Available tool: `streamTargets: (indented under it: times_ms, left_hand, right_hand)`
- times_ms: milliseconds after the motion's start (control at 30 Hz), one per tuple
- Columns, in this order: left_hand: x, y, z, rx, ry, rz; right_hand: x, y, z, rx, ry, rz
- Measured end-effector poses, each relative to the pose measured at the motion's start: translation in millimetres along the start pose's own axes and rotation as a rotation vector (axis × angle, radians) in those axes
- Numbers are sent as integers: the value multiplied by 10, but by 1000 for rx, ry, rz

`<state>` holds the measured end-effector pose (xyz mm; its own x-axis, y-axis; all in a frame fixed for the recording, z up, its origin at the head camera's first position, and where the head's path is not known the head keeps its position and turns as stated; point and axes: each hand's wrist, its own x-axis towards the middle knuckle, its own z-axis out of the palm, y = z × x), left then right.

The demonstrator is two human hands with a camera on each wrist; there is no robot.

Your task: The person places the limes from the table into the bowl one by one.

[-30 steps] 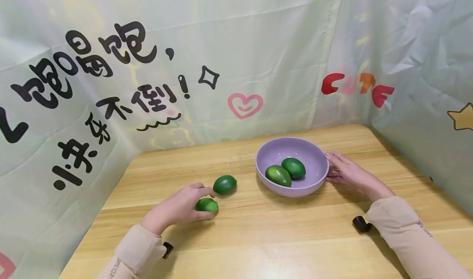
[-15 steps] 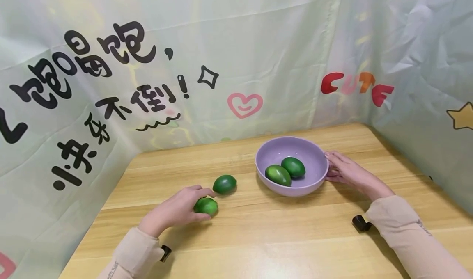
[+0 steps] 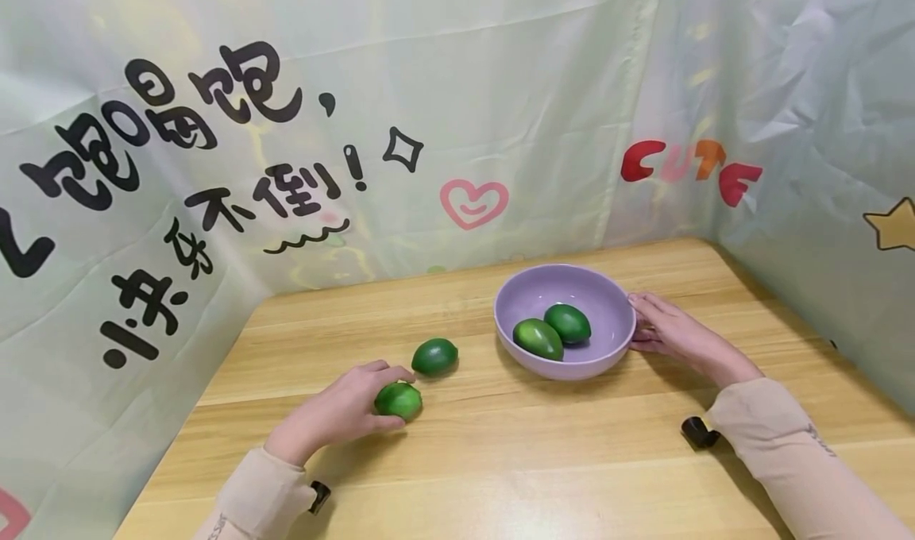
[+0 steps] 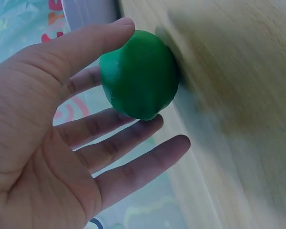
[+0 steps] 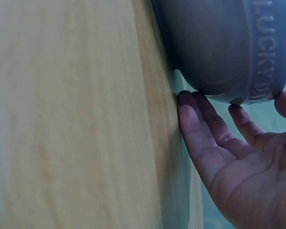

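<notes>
My left hand (image 3: pixel 357 401) grips a small green fruit (image 3: pixel 400 401) on the wooden table (image 3: pixel 500 460), thumb on one side and fingers on the other; in the left wrist view the left hand (image 4: pixel 62 143) holds the fruit (image 4: pixel 140 74) at its fingertips against the tabletop. A second green fruit (image 3: pixel 434 357) lies just beyond it. To the right stands a purple bowl (image 3: pixel 608 302) with two green fruits (image 3: pixel 554 332) inside. My right hand (image 3: pixel 661 329) rests against the bowl's right side, fingers relaxed; in the right wrist view its fingers (image 5: pixel 200 124) touch the bowl (image 5: pixel 219 47) low down.
Printed pale cloth (image 3: pixel 357 127) hangs as a wall along the table's back and left, and more cloth (image 3: pixel 808 167) closes the right side. The bare wooden top stretches toward me in front of the bowl and between my arms.
My left arm has drawn back slightly toward me and the gripped fruit has shifted a little left. The right hand and the bowl have not moved.
</notes>
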<state>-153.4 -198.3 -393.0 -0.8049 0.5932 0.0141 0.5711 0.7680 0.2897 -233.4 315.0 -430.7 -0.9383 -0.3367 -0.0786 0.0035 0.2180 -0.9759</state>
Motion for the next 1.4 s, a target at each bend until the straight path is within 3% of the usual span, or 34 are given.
streamTargets:
  times_ms: [900, 1400]
  left_hand:
    - [-22, -8, 114, -7, 81, 50]
    - [-19, 9, 146, -7, 88, 29]
  right_hand:
    - [2, 9, -7, -15, -2, -6]
    - [-8, 2, -1, -11, -1, -2]
